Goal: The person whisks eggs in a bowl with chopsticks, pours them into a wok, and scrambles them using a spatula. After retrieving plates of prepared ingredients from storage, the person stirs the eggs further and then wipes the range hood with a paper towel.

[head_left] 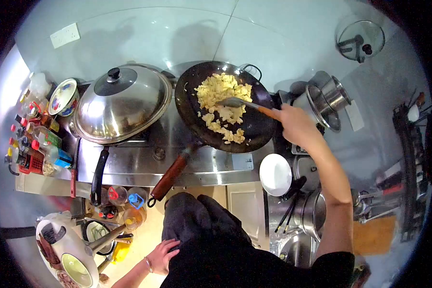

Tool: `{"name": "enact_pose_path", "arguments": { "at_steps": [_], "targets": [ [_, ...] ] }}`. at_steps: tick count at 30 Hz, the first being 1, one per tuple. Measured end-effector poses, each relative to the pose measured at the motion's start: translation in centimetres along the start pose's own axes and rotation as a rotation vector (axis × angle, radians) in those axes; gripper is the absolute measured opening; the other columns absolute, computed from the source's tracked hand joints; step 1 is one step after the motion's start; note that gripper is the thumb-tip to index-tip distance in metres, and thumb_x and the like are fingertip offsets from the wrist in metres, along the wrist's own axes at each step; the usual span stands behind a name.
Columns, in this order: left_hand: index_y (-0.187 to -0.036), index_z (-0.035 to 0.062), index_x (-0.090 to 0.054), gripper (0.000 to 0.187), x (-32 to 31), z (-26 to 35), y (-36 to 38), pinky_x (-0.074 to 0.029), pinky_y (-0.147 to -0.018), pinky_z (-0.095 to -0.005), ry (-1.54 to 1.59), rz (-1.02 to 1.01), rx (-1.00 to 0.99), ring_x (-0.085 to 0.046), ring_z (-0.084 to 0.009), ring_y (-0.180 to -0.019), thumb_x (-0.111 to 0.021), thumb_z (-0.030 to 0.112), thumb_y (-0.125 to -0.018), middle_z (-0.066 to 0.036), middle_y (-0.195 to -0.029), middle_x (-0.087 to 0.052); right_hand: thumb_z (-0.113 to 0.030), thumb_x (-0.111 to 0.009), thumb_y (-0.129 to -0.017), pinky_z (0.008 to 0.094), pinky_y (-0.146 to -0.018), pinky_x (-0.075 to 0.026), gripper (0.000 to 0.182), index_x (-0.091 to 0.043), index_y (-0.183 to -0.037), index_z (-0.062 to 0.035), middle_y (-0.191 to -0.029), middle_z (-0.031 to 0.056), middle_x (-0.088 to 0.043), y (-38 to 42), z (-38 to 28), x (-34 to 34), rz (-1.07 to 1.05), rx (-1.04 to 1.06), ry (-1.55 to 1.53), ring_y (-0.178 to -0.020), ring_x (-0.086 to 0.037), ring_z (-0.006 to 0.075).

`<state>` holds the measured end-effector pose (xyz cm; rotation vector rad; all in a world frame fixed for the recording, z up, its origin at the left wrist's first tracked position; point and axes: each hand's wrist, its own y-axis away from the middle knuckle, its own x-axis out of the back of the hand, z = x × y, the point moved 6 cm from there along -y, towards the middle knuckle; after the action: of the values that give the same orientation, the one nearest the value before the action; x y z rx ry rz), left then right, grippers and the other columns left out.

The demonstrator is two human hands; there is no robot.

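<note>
My right hand (296, 124) is wrapped round the wooden handle of a spatula (234, 102). The spatula's metal blade rests among chopped yellow-and-white food, which looks like scrambled egg (221, 91), in a dark wok (189, 115). More pieces trail toward the near side of the wok. Its reddish wooden handle (170, 177) sticks out toward my body. Low in the view, my left hand (164, 254) lies against my dark clothing at the hip, fingers stretched out, holding nothing.
A second pan under a domed steel lid (129, 103) stands left of the wok. Bottles (48, 139) and a patterned bowl (63, 97) crowd the far left. On the right are a white bowl (275, 174), steel pots (314, 213) and a sink (297, 249).
</note>
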<state>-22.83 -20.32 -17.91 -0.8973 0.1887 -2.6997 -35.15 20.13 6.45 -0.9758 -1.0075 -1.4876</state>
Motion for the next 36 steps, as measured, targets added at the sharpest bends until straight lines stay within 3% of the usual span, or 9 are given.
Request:
{"name": "enact_pose_path", "arguments": {
  "at_steps": [13,14,20,23,25,26,28,31,36],
  "targets": [
    [-0.121,0.0182,-0.023,0.056,-0.9,0.1,0.5,-0.041,-0.084,-0.0452,-0.001,0.002,0.009,-0.045,-0.0396,-0.104,-0.047,0.002,-0.073,-0.022,-0.120,-0.040,0.003,-0.053,-0.062,0.0409,-0.061,-0.045,0.046,-0.054,-0.106,-0.0098,-0.078,0.0116,-0.053,1.2,-1.9,2.0,0.035,-0.108,0.062,-0.071,-0.056,0.0302],
    [-0.122,0.0185,-0.023,0.057,-1.1,0.0,0.6,-0.041,-0.084,-0.0452,-0.004,-0.005,0.021,-0.045,-0.0396,-0.104,-0.047,0.002,-0.073,-0.022,-0.120,-0.039,-0.003,-0.054,-0.067,0.0369,-0.056,-0.049,0.017,-0.059,-0.083,0.0006,-0.077,0.0131,-0.056,1.2,-2.8,1.8,0.145,-0.041,0.072,-0.065,-0.059,0.0280],
    [-0.121,0.0165,-0.025,0.056,-0.8,0.4,0.7,-0.041,-0.085,-0.0443,-0.024,0.043,0.004,-0.045,-0.0387,-0.105,-0.048,0.001,-0.072,-0.021,-0.118,-0.041,-0.004,-0.053,-0.068,0.0330,-0.049,-0.049,0.013,-0.059,-0.077,0.0036,-0.074,0.0153,-0.054,3.6,-7.2,-0.9,-0.033,0.070,0.071,-0.061,-0.060,0.0249],
    [-0.120,0.0152,-0.027,0.052,-1.1,0.2,1.1,-0.041,-0.085,-0.0434,-0.011,0.042,0.040,-0.044,-0.0378,-0.106,-0.048,0.003,-0.074,-0.021,-0.118,-0.042,0.001,-0.052,-0.063,0.0371,-0.050,-0.046,0.031,-0.049,-0.094,0.0065,-0.071,0.0147,-0.052,4.3,-7.6,-1.3,-0.003,0.083,-0.026,-0.059,-0.057,0.0285],
    [-0.124,0.0185,-0.023,0.097,-1.9,-0.7,1.7,-0.036,-0.088,-0.0474,-0.013,-0.072,0.039,-0.038,-0.0389,-0.110,-0.068,0.013,-0.038,-0.018,-0.125,-0.033,0.002,-0.052,-0.063,0.0363,-0.052,-0.046,0.030,-0.049,-0.093,0.0059,-0.072,0.0153,-0.052,2.3,-5.8,-4.1,0.081,0.070,-0.035,-0.060,-0.057,0.0289],
    [-0.124,0.0185,-0.023,0.097,-1.8,-0.6,1.5,-0.036,-0.088,-0.0474,-0.020,-0.078,0.034,-0.038,-0.0389,-0.110,-0.068,0.013,-0.038,-0.018,-0.125,-0.033,0.001,-0.054,-0.063,0.0369,-0.054,-0.046,0.030,-0.049,-0.092,0.0041,-0.074,0.0153,-0.053,1.2,-4.4,-5.7,0.071,-0.005,0.001,-0.063,-0.057,0.0302],
    [-0.120,0.0141,-0.028,0.048,-1.2,-0.3,1.0,-0.041,-0.085,-0.0432,-0.070,-0.020,-0.004,-0.044,-0.0377,-0.106,-0.048,0.006,-0.077,-0.022,-0.119,-0.041,-0.004,-0.057,-0.065,0.0412,-0.062,-0.046,0.034,-0.053,-0.099,-0.0039,-0.076,0.0149,-0.055,0.8,-1.5,-4.6,0.074,-0.186,-0.101,-0.069,-0.056,0.0328],
    [-0.122,0.0154,-0.025,0.079,-2.4,-1.2,2.1,-0.037,-0.088,-0.0462,-0.046,0.001,-0.045,-0.039,-0.0384,-0.109,-0.057,0.002,-0.051,-0.019,-0.123,-0.035,-0.018,-0.056,-0.070,0.0417,-0.062,-0.046,0.016,-0.065,-0.075,-0.0068,-0.071,0.0181,-0.059,1.7,4.7,-0.6,-0.003,-0.430,0.027,-0.071,-0.058,0.0338],
    [-0.119,0.0115,-0.029,0.068,-3.5,-2.2,3.4,-0.038,-0.086,-0.0459,-0.040,0.014,-0.042,-0.041,-0.0381,-0.108,-0.054,-0.001,-0.057,-0.020,-0.122,-0.036,-0.012,-0.052,-0.070,0.0375,-0.052,-0.048,0.018,-0.060,-0.070,0.0041,-0.070,0.0190,-0.060,0.5,11.5,2.7,-0.151,-0.554,-0.048,-0.062,-0.061,0.0305]
  ]
}}
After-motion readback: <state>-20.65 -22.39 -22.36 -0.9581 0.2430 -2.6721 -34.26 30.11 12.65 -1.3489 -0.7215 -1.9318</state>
